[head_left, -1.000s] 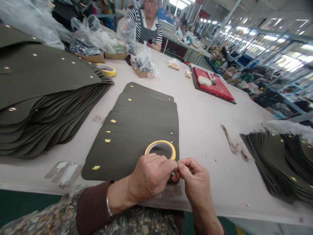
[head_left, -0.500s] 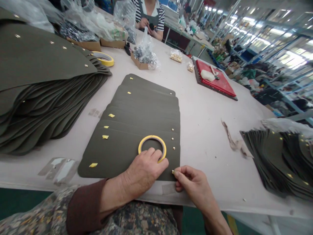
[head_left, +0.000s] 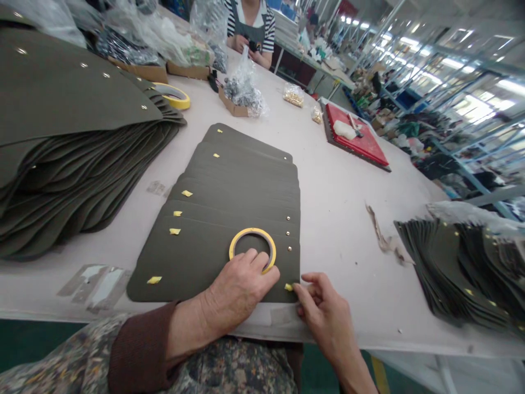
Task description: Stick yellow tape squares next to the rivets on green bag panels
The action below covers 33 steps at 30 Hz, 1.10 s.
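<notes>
Olive-green panels (head_left: 229,210) lie overlapped in front of me, with pieces of yellow tape down their left side and small metal studs (head_left: 289,249) down their right. My left hand (head_left: 241,287) rests on the nearest panel, fingers closed around the lower edge of a roll of yellow tape (head_left: 233,244). At that panel's lower right corner a small piece of yellow tape (head_left: 289,287) covers the spot where a stud was visible. My right hand (head_left: 324,306) is beside it, thumb tip at the tape and index finger lifted apart from the thumb.
A tall stack of olive panels (head_left: 82,158) stands left, with another tape roll (head_left: 174,97) behind it. More panels (head_left: 455,273) lie right. Further back are bagged parts (head_left: 244,98), gold pieces (head_left: 293,97) and a red board (head_left: 356,134). A co-worker (head_left: 251,33) sits opposite.
The piece of yellow tape has come down over the corner stud. My right index finger has lifted away from the thumb. My left hand still holds the tape roll.
</notes>
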Available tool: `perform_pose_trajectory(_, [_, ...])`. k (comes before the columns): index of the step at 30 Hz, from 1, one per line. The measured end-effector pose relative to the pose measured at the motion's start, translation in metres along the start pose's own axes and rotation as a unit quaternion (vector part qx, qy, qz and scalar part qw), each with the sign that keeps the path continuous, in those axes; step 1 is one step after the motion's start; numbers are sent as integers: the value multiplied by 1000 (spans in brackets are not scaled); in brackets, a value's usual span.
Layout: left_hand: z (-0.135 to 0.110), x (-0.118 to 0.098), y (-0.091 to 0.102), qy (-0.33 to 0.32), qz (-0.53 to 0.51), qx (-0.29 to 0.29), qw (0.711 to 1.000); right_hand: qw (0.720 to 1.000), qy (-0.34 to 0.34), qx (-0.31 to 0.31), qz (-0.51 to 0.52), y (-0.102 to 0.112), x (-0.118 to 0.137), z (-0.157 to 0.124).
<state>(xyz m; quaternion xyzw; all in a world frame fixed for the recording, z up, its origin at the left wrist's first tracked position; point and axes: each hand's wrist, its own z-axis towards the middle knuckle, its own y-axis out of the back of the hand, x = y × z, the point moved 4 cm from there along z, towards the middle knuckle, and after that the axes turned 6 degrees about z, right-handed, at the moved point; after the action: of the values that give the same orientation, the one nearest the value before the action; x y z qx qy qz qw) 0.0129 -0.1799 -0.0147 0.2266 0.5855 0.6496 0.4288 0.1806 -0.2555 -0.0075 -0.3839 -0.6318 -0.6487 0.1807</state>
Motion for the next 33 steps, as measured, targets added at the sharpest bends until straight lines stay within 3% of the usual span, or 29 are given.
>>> perform_pose_trajectory(6, [0,1,0,0,3,-9,1000,990,118,-28,-76,-9,4,-15])
perform_pose_trajectory(12, [0,1,2,-8,-1,-34,999,996,26,-29,-74,-17,6,-2])
perform_pose_trajectory(16, [-3,2,12,-19,-58,-94,994,998,-20,-5,-63,-15,7,7])
perform_pose_trajectory(19, [-5,7,22,-33,-142,-147,978,997,-23,54,-53,-12,8,9])
perform_pose_trajectory(22, [-5,11,29,-33,-182,-160,970,992,-14,120,-36,-7,10,7])
perform_pose_trajectory(24, [-5,13,32,-26,-177,-160,971,996,39,84,0,-1,18,7])
perform_pose_trajectory(27, [-5,13,34,-14,-153,-166,974,981,187,-12,49,4,39,8])
perform_pose_trajectory(30, [-7,10,33,-8,-129,-164,978,952,300,-22,49,-4,55,10])
perform_pose_trajectory(33, [-8,8,30,-12,-115,-152,982,937,347,-17,40,-12,59,13])
